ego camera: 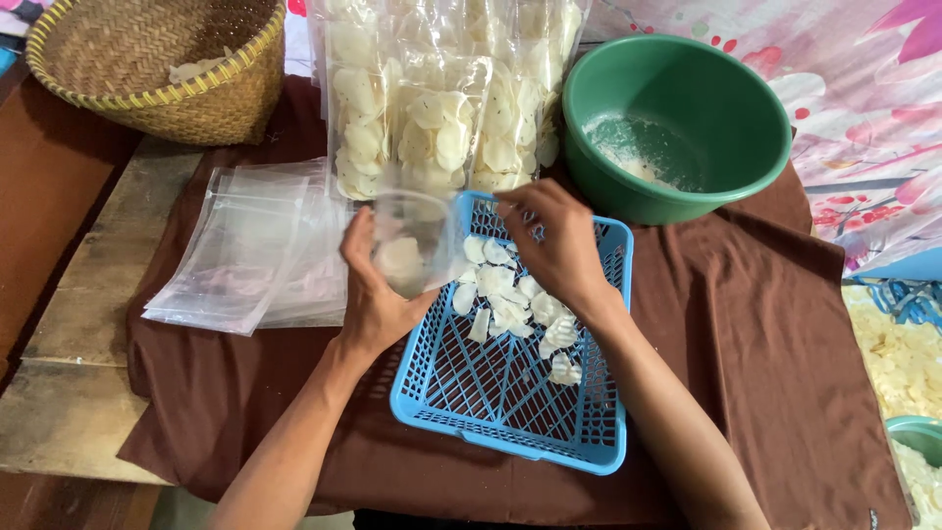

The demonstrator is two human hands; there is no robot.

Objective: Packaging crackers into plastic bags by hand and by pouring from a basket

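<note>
The left hand [371, 290] grips an open, clear bag [412, 240] holding a few pale chips over the blue tray [510, 432], while the right hand [554, 240] pinches chips [510, 294] beside it.

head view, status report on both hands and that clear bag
Left hand holds clear bag open, few chips inside. Right hand at bag mouth, over chips in blue tray. Nothing blocking.
</note>
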